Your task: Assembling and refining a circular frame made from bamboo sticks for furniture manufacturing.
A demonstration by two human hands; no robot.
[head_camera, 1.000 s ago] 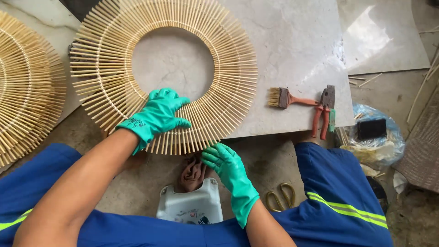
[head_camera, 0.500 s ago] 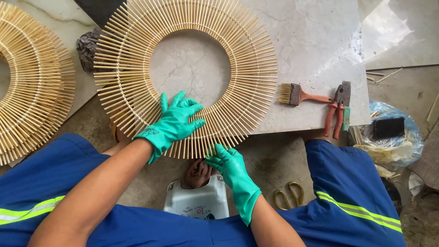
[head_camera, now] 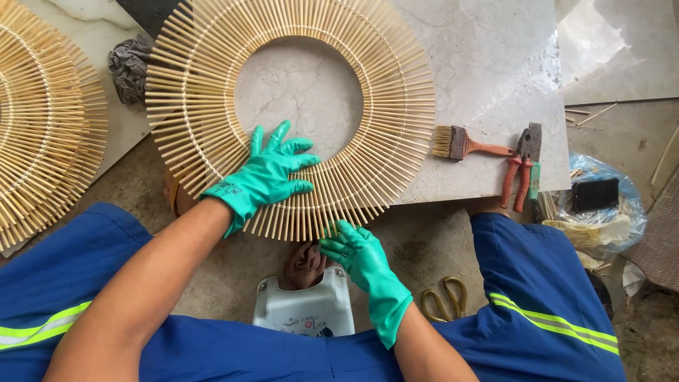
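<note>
Craft workshop: bamboo-stick rings [head_camera: 297, 106], brush [head_camera: 467, 143], pliers [head_camera: 522, 170] on stone slab [head_camera: 495, 64]

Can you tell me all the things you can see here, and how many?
stick ring: 1, pale wood, on the stone slab
second stick ring: 1, pale wood, far left
brush: 1, brown, right of ring
pliers: 1, red handles, beside brush
scissors: 1, yellow, on floor
plastic can: 1, grey, between knees
rag: 1, grey, top left
left hand: green glove, flat on ring
right hand: green glove, at ring's near edge
</note>
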